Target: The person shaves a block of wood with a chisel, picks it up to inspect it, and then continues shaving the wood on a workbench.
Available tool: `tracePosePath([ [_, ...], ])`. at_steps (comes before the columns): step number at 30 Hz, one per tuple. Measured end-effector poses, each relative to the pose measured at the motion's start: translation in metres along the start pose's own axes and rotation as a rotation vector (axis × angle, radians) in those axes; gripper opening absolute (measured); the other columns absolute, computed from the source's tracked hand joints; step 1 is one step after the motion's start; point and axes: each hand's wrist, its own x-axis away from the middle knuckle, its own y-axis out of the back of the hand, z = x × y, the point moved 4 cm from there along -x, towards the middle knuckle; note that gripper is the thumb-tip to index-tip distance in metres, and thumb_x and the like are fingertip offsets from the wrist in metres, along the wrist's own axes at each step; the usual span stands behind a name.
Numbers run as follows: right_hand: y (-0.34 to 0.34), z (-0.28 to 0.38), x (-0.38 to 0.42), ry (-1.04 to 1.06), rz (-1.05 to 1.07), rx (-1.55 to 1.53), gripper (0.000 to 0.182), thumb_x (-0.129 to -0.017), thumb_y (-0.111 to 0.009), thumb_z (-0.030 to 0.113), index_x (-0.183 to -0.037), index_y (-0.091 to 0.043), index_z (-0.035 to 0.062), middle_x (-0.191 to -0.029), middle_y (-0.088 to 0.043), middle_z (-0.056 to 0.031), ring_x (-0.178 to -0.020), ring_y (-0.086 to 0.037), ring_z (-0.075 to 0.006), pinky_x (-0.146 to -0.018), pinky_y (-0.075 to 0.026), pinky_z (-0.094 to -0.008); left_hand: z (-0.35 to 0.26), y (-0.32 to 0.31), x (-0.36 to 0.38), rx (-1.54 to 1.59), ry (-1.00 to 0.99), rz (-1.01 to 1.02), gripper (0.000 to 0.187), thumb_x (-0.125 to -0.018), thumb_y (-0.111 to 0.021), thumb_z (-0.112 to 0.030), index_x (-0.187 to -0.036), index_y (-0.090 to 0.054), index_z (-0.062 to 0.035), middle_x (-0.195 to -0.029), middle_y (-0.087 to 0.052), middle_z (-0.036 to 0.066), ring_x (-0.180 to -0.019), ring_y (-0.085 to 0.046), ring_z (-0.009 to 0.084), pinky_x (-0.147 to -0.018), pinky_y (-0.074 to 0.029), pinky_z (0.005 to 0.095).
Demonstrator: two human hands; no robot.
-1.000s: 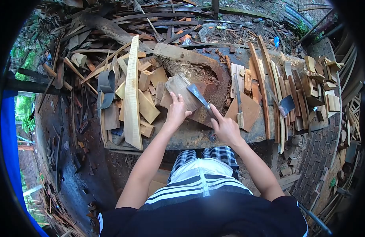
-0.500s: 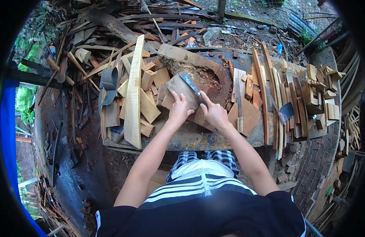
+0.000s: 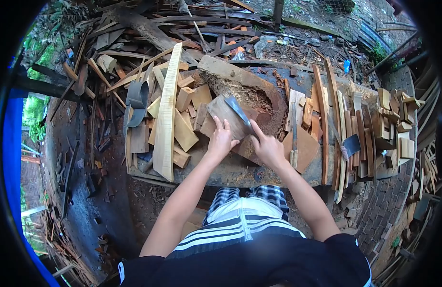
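Note:
My right hand point(image 3: 269, 149) is closed around the handle of a broad-bladed knife point(image 3: 238, 111). The blade points up and left, across a flat wooden board point(image 3: 222, 106). On that board's near left side lies my left hand point(image 3: 222, 141), fingers stretched over the surface and thumb spread towards the near edge. Beneath the board is a thick, hollowed wood block point(image 3: 240, 71) with a rough, chipped inside. Right of my right hand, a second long tool point(image 3: 294, 143) with a pale handle lies on a brown wood piece point(image 3: 307, 152).
A long pale plank point(image 3: 167, 119) and loose offcuts point(image 3: 185, 131) lie to the left, beside a curled dark sheet point(image 3: 137, 95). Long strips point(image 3: 320, 129) and stacked blocks point(image 3: 393, 119) fill the worktable's point(image 3: 216, 178) right side. Scrap wood point(image 3: 154, 31) is heaped behind.
The knife has turned in my right hand, its blade now showing longer and narrower. My left hand stays on the board. The whole view has shifted slightly right and down.

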Motion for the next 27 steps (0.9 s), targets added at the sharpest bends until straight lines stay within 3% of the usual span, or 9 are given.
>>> tracePosePath([
  [10,-0.009,-0.003,0.009,0.059,-0.076,0.068,0.059,-0.095,-0.050,0.036,-0.150,-0.029,0.0326,-0.078,-0.068,-0.0228,-0.071,-0.068,-0.0411,-0.065,-0.055,-0.0519,0.002,-0.007,-0.005,-0.032,0.008,-0.043,0.091,-0.075,-0.080,-0.036,-0.134,-0.037,0.0174,-0.131,-0.027,0.055,-0.089,-0.066,0.0482,-0.077,-0.058,0.0404],
  [13,-0.004,-0.009,0.021,0.035,0.025,0.009,0.059,-0.095,-0.050,0.035,-0.150,-0.028,0.0344,-0.079,-0.068,-0.0244,-0.073,-0.068,-0.0427,-0.068,-0.055,-0.0533,0.000,-0.006,-0.003,-0.003,-0.008,-0.055,0.093,-0.074,-0.080,-0.036,-0.136,-0.036,0.0172,-0.132,-0.028,0.054,-0.093,-0.065,0.0498,-0.080,-0.057,0.0415],
  [17,-0.011,0.012,-0.035,0.049,-0.082,-0.012,0.059,-0.095,-0.050,0.034,-0.149,-0.026,0.0380,-0.081,-0.068,-0.0261,-0.075,-0.067,-0.0456,-0.070,-0.055,-0.0545,0.000,-0.005,0.000,-0.061,-0.040,-0.047,0.093,-0.074,-0.081,-0.036,-0.136,-0.036,0.0168,-0.134,-0.028,0.053,-0.098,-0.064,0.0490,-0.084,-0.056,0.0419],
  [22,0.001,-0.002,-0.006,0.026,0.005,-0.036,0.056,-0.096,-0.048,0.036,-0.149,-0.030,0.0336,-0.086,-0.068,-0.0272,-0.079,-0.066,-0.0465,-0.071,-0.053,-0.0555,-0.003,-0.002,-0.003,-0.049,-0.004,-0.025,0.095,-0.070,-0.083,-0.035,-0.136,-0.038,0.0160,-0.134,-0.029,0.052,-0.101,-0.063,0.0476,-0.087,-0.055,0.0417],
  [24,-0.004,-0.012,0.004,0.039,-0.006,0.015,0.057,-0.095,-0.049,0.035,-0.149,-0.030,0.0358,-0.079,-0.068,-0.0260,-0.074,-0.068,-0.0443,-0.067,-0.055,-0.0536,-0.003,-0.002,-0.004,-0.058,0.013,-0.017,0.097,-0.067,-0.084,-0.035,-0.135,-0.039,0.0165,-0.135,-0.029,0.051,-0.101,-0.063,0.0470,-0.087,-0.055,0.0412],
  [27,-0.002,0.011,-0.033,0.026,-0.036,0.006,0.056,-0.095,-0.050,0.036,-0.148,-0.032,0.0352,-0.084,-0.068,-0.0262,-0.078,-0.068,-0.0442,-0.069,-0.055,-0.0537,-0.009,0.002,-0.007,-0.105,0.011,-0.002,0.098,-0.063,-0.086,-0.031,-0.132,-0.040,0.0201,-0.132,-0.034,0.051,-0.101,-0.064,0.0421,-0.083,-0.057,0.0372],
])
